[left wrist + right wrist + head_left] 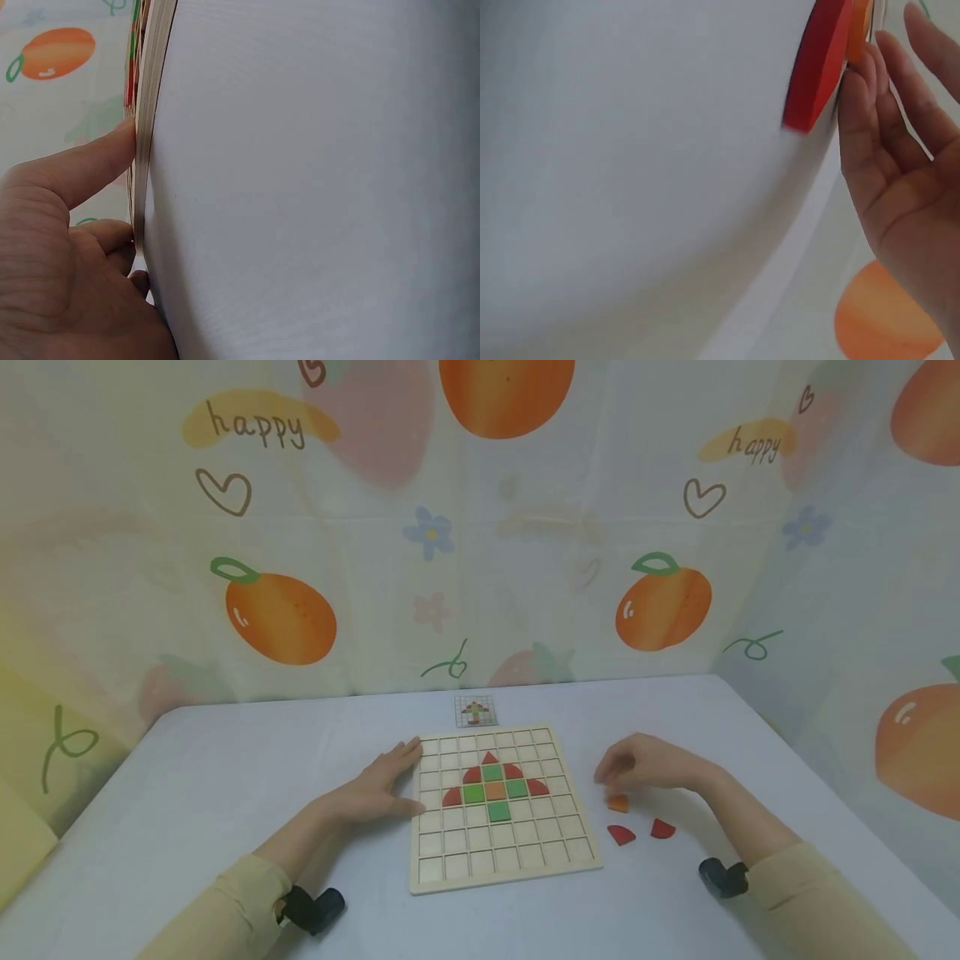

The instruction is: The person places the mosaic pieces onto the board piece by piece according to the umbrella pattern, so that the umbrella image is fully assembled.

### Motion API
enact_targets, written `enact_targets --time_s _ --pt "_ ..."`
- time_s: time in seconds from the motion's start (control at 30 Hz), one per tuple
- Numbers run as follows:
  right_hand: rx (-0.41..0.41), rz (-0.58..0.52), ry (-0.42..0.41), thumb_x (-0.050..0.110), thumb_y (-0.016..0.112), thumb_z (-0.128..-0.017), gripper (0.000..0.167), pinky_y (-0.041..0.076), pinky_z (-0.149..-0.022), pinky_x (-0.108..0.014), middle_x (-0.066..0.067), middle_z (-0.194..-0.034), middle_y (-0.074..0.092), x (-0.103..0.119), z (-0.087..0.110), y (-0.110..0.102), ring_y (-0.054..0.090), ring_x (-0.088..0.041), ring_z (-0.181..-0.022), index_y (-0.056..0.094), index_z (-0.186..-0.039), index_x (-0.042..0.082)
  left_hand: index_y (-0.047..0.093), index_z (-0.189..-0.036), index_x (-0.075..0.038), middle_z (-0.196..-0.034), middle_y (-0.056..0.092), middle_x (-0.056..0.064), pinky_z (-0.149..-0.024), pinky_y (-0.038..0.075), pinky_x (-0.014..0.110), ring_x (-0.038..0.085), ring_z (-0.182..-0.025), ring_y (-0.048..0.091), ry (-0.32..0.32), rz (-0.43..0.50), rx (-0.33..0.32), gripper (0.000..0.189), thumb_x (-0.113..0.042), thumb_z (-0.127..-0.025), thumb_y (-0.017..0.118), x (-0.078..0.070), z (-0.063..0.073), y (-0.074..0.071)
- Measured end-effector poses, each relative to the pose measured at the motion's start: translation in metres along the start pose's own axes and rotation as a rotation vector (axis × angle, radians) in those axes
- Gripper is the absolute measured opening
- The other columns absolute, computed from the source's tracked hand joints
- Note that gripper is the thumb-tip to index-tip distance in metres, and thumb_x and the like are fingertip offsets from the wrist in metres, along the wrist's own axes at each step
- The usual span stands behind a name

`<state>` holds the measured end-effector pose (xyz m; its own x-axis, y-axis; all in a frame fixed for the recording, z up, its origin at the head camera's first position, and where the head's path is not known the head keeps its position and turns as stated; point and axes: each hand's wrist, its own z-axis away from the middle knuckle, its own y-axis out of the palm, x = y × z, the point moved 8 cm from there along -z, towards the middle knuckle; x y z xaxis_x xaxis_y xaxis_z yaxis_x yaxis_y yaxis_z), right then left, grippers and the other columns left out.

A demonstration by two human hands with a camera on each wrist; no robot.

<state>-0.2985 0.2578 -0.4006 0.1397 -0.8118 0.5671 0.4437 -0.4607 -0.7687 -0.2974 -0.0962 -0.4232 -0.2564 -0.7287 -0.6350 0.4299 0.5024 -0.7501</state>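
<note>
A wooden grid board (517, 860) lies on the white table. Set in its cells are a red triangle (489, 758), several red quarter-round pieces (537, 787), several green squares (498, 811) and one orange square (496, 790). My left hand (375, 785) rests at the board's left edge, fingers extended and thumb spread, touching the rim in the left wrist view. Right of the board, my right hand (651, 762) hovers low with loosely bent fingers, their tips right by an orange piece (618, 804). In the right wrist view a red piece (817, 67) stands close to those fingertips.
Two loose red quarter-round pieces, one nearer the board (621, 835) and one farther right (663, 828), lie below the right hand. Behind the board sits a small card (476, 712) printed with a grid pattern. A fruit-print curtain (360, 560) hangs along the table's back edge.
</note>
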Motion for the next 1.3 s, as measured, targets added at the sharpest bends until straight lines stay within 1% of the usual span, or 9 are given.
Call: enact_targets --time_s 0.1,0.23,0.3,0.47,0.73,1.0,1.17,1.3 --pt "0.016 -0.006 0.033 0.025 0.078 -0.082 0.016 0.054 -0.078 -0.027 0.003 -0.089 0.072 -0.009 0.004 0.0 0.061 -0.014 -0.085 0.074 -0.095 0.018 0.019 -0.157 -0.003 -0.169 0.009 0.011 -0.127 0.005 0.06 0.039 -0.156 0.002 0.0 0.003 -0.001 0.095 -0.031 -0.083 0.072 0.0 0.0 0.0" --pt "0.042 -0.008 0.045 0.022 0.078 -0.081 0.015 0.052 -0.077 -0.028 0.002 -0.085 0.07 -0.016 0.008 0.0 0.06 -0.016 -0.084 0.073 -0.094 0.016 0.019 -0.157 -0.003 -0.169 0.009 0.012 -0.128 0.005 0.06 0.04 -0.156 0.002 0.007 0.0 -0.003 0.095 -0.031 -0.083 0.072 0.0 -0.001 0.0" --pt "0.052 -0.012 0.05 0.023 0.079 -0.08 0.017 0.051 -0.077 -0.027 0.002 -0.084 0.07 -0.018 0.01 0.001 0.06 -0.016 -0.084 0.072 -0.094 0.015 0.019 -0.157 -0.002 -0.169 0.009 0.012 -0.128 0.006 0.06 0.04 -0.156 0.002 0.012 -0.002 -0.004 0.095 -0.031 -0.083 0.072 0.0 -0.001 0.0" --pt "0.051 -0.02 0.047 0.025 0.082 -0.078 0.021 0.051 -0.076 -0.028 0.001 -0.083 0.068 -0.016 0.011 0.001 0.059 -0.016 -0.083 0.072 -0.093 0.015 0.019 -0.157 -0.004 -0.169 0.009 0.01 -0.128 0.006 0.057 0.038 -0.157 0.002 0.002 -0.008 -0.005 0.094 -0.031 -0.084 0.071 0.001 -0.002 0.0" --pt "0.039 -0.042 0.048 0.024 0.084 -0.076 0.022 0.05 -0.072 -0.029 -0.001 -0.08 0.065 -0.012 0.014 0.003 0.057 -0.018 -0.081 0.07 -0.089 0.013 0.018 -0.158 -0.005 -0.169 0.008 0.009 -0.128 0.005 0.058 0.037 -0.157 0.001 -0.017 -0.004 -0.002 0.095 -0.032 -0.084 0.072 0.002 -0.001 0.001" --pt "0.023 -0.035 0.07 0.024 0.086 -0.073 0.024 0.05 -0.07 -0.028 -0.002 -0.079 0.063 -0.013 0.014 0.005 0.056 -0.018 -0.08 0.07 -0.088 0.013 0.019 -0.157 -0.004 -0.169 0.009 0.011 -0.128 0.006 0.059 0.039 -0.156 0.003 -0.007 -0.012 -0.004 0.095 -0.032 -0.083 0.072 0.003 -0.001 0.0" --pt "0.017 -0.029 0.091 0.018 0.084 -0.073 0.021 0.051 -0.068 -0.028 -0.002 -0.079 0.062 -0.012 0.015 0.006 0.056 -0.018 -0.08 0.07 -0.087 0.013 0.019 -0.157 -0.004 -0.169 0.01 0.011 -0.127 0.006 0.06 0.039 -0.156 0.003 -0.002 -0.009 -0.004 0.095 -0.032 -0.083 0.072 0.002 -0.001 0.001" --pt "0.02 -0.021 0.091 0.016 0.083 -0.074 0.019 0.05 -0.068 -0.027 -0.002 -0.078 0.062 -0.011 0.015 0.007 0.055 -0.018 -0.08 0.069 -0.086 0.013 0.019 -0.157 -0.003 -0.169 0.01 0.011 -0.127 0.006 0.06 0.04 -0.156 0.003 0.003 -0.01 -0.005 0.095 -0.032 -0.083 0.072 0.002 -0.001 0.0"
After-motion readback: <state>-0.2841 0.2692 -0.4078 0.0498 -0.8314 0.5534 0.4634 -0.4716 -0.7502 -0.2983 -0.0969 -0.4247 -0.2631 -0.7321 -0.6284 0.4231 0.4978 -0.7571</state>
